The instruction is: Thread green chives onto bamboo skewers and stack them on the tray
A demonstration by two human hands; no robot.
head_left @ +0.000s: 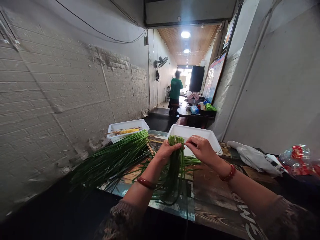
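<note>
from afar, my left hand (166, 151) clasps a bunch of green stems (175, 168), ends up, before a white tray (215, 141); my right hand (200, 149) curls beside them, whether pinching one i cannot tell. best keep ends level.

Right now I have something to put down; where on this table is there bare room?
The tabletop looks mostly bare toward its near edge, between the hanging green stalks and the right forearm. It's crowded on the left, with the big green bunch and white tray, and at far right, around the white bag.
</note>
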